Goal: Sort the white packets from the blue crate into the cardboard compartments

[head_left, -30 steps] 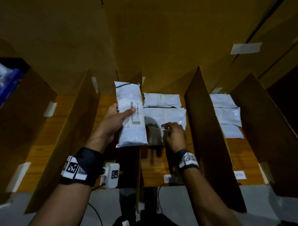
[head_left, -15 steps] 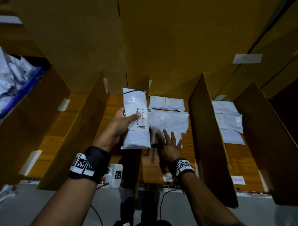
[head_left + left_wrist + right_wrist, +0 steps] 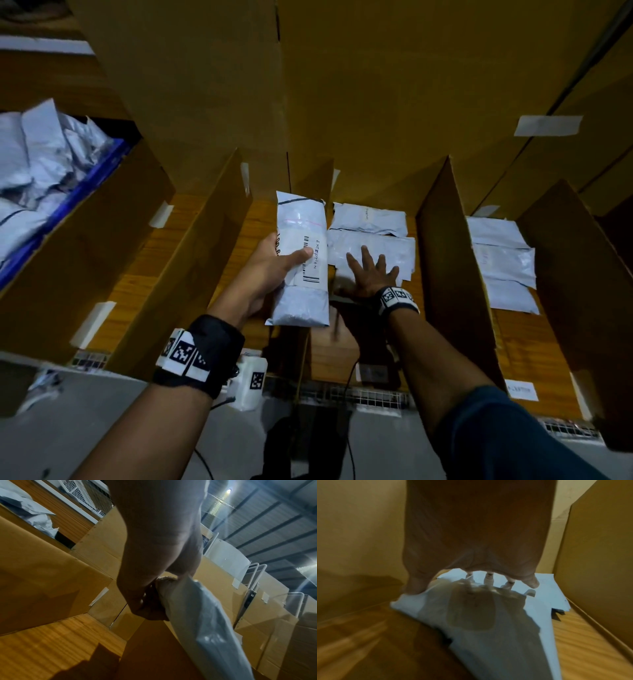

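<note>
1. Above the divider between two cardboard compartments, my left hand grips a long white packet, thumb across its printed label and fingers curled behind; the label shows a barcode and the handwritten word "EXCEPTION".
2. From the left wrist view, the same hand wraps the packet at its upper part, and the packet hangs clear of the wooden bench.
3. My right hand lies flat with its fingers spread on the stack of white packets in the middle compartment; it grips nothing.
4. The right wrist view, blurred, shows the straight fingers pressing on the pale packets that lie on the bench, with a cardboard wall just beside them on the right.
5. One more packet lies further back in that compartment, partly under the front ones.
6. Three white packets lie overlapping in a row in the next compartment to the right, past a tall cardboard divider.
7. At far left, the blue crate holds a heap of crumpled white packets, behind a cardboard wall.
8. Both wrists wear black bands with black-and-white marker tags.
</note>
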A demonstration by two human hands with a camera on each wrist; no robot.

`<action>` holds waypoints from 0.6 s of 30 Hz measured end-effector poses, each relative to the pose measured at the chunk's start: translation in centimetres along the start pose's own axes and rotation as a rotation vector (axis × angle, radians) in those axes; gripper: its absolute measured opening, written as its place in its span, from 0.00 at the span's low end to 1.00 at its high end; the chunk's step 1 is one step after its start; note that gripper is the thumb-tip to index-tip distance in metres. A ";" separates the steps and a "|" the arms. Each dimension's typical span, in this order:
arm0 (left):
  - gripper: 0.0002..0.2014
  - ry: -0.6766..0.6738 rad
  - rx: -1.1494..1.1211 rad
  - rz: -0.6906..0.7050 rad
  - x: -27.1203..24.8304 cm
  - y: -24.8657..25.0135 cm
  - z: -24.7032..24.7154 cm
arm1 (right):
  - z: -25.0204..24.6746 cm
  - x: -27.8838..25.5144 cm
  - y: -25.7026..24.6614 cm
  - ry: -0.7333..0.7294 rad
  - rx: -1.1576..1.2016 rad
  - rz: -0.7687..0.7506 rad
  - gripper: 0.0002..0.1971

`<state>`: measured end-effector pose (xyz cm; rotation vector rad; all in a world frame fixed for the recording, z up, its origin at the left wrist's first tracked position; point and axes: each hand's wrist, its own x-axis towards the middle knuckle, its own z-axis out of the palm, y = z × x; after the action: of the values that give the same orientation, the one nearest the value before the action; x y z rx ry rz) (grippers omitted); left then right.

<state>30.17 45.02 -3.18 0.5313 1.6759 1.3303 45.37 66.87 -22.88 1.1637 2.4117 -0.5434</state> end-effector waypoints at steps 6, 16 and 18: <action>0.21 -0.006 0.014 -0.001 0.1 -0.3 0.0 | -1.0 1.4 0.0 0.013 -0.014 0.021 0.61; 0.18 -0.056 -0.038 0.035 -1.5 0.9 0.3 | -4.2 -4.2 -2.4 0.382 0.314 -0.030 0.45; 0.18 -0.060 -0.049 0.051 -2.3 1.4 0.6 | -5.7 -6.9 -3.4 0.534 0.482 -0.077 0.31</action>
<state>31.56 43.98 -1.06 0.5831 1.5861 1.3757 45.52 63.41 -13.94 1.5790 2.8750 -0.9855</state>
